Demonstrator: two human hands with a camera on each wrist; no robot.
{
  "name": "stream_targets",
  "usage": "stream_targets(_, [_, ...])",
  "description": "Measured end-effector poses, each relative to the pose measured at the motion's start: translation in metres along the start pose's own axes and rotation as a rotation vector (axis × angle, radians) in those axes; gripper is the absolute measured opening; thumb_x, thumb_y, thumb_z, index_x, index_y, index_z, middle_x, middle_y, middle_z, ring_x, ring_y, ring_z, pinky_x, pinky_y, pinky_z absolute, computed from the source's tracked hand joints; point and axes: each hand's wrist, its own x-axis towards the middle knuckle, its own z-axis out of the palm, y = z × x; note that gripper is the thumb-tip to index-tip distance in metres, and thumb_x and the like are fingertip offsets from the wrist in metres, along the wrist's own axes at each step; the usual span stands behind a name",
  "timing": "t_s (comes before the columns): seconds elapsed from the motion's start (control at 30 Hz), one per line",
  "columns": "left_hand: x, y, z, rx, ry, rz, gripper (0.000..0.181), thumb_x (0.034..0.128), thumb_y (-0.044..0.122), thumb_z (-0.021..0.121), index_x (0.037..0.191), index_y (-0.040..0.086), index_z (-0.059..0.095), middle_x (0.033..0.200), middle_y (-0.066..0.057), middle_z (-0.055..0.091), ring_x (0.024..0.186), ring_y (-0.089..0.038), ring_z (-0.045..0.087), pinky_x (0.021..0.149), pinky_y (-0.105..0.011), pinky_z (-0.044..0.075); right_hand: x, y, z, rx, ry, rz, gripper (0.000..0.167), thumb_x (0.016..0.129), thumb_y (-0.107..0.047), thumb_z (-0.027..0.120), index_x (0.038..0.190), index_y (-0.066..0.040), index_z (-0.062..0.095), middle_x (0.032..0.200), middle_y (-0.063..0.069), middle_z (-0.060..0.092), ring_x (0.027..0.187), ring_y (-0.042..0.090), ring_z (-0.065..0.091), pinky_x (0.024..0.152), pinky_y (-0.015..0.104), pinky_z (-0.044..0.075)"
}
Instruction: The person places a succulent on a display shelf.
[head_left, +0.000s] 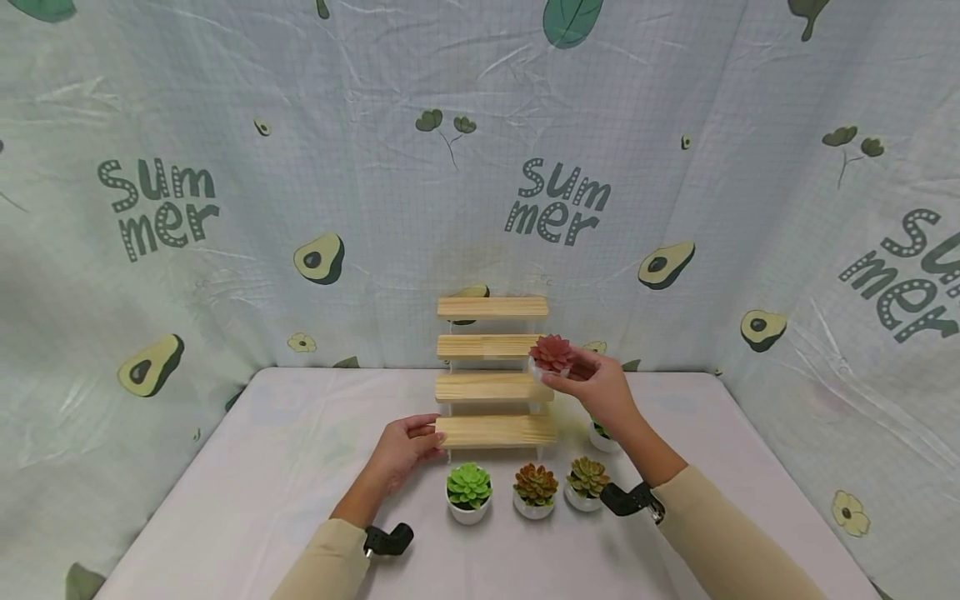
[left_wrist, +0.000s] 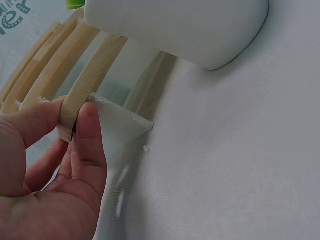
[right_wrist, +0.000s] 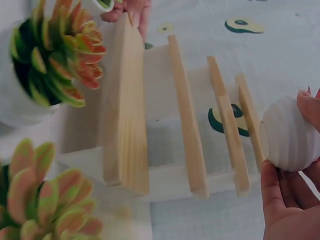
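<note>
A tiered wooden display stand (head_left: 495,387) with pale slats and translucent side supports stands at the back middle of the table. My left hand (head_left: 405,450) pinches the left end of its lowest slat (left_wrist: 82,95) between thumb and fingers. My right hand (head_left: 600,385) holds a potted succulent (head_left: 552,354) with red leaves, raised beside the right end of the upper slats. In the right wrist view, fingers and thumb grip its ribbed white pot (right_wrist: 287,134); its leaves are mostly out of that view. Whether the pot touches a slat I cannot tell.
In front of the stand sit a green succulent (head_left: 468,492), an orange-brown succulent (head_left: 536,490) and an olive-brown one (head_left: 586,483), all in white pots. Another potted plant (head_left: 602,437) is partly hidden behind my right forearm. A printed cloth backdrop (head_left: 375,167) rises behind the table.
</note>
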Motion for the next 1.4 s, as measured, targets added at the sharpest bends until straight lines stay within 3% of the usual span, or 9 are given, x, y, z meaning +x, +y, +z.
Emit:
stream_targets(0.47, [0.001,-0.001,-0.001,-0.016,-0.004,-0.002,0.044,0.0932,-0.007,0.068,0.136,-0.009,0.058,0.105,-0.015,0.067,0.083,-0.016,0.069,0.075,-0.031,0.065,0.031,-0.016,0.027,0.04,-0.061,-0.044,0.061,0.083,-0.023,0.088,0.136,-0.007,0.065,0.127,0.016,0.07,0.106,0.017,0.069,0.082,0.019,0.059])
stream_targets(0.9, [0.0,0.002,0.0,-0.006,0.001,-0.016,0.044,0.0931,-0.006,0.068,0.136,-0.008,0.059,0.103,-0.013,0.066,0.083,-0.015,0.069,0.077,-0.033,0.065,0.056,-0.032,0.051,0.049,-0.043,-0.081,0.061,0.081,-0.025,0.089,0.136,-0.011,0.066,0.127,0.012,0.071,0.113,0.023,0.069,0.09,0.029,0.061])
stream_targets(1.4, [0.0,0.001,0.0,-0.037,-0.004,0.0,0.041,0.0925,-0.009,0.067,0.133,-0.011,0.059,0.1,-0.013,0.065,0.082,-0.016,0.068,0.074,-0.03,0.065,0.088,-0.047,0.069,0.045,-0.012,-0.134,0.052,0.08,-0.026,0.09,0.127,-0.012,0.072,0.116,0.009,0.075,0.098,0.016,0.069,0.076,0.02,0.058])
